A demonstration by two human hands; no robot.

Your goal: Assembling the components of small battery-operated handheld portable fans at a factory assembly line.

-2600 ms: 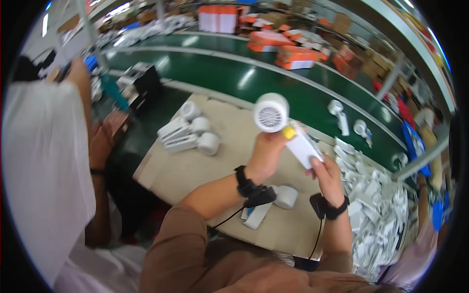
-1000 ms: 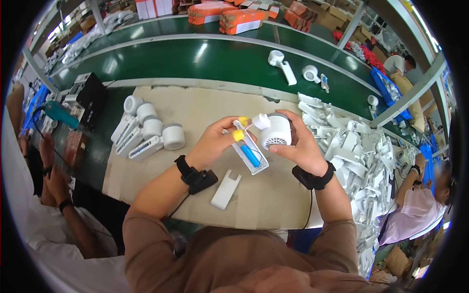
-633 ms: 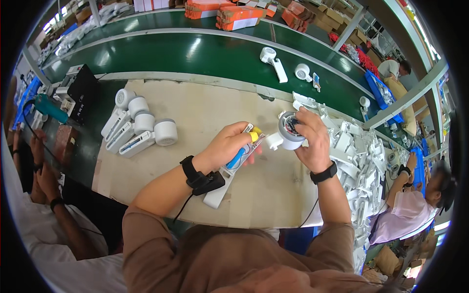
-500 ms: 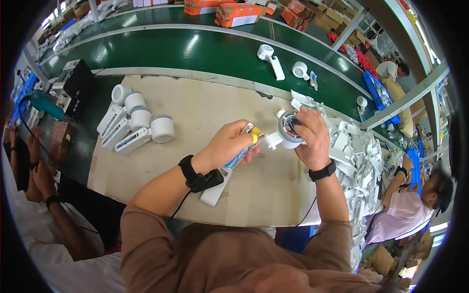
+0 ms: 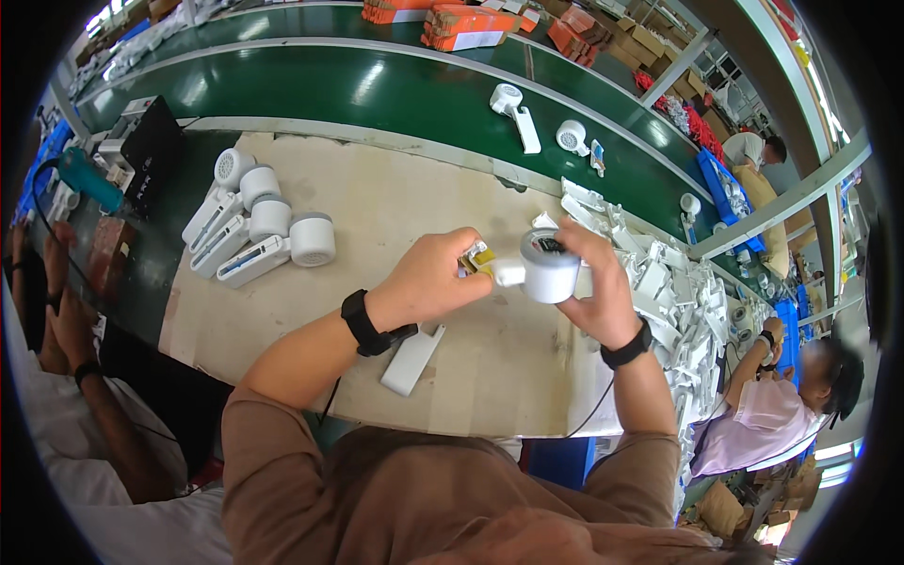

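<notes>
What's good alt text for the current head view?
Above a tan tabletop, a person's right hand holds a round white unit beside a partly hidden, yellow-marked part in the left hand. Four white devices lie at left, a white cover in front, heaped white parts at right.

Can't read any text or numbers here. Only see faint pale marks (image 5: 143, 186) on the black box (image 5: 158, 141), left side, too small to decipher.

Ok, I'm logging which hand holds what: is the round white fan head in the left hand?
No, the right hand holds the fan head, while the left hand pinches a part with yellow on it.
</notes>
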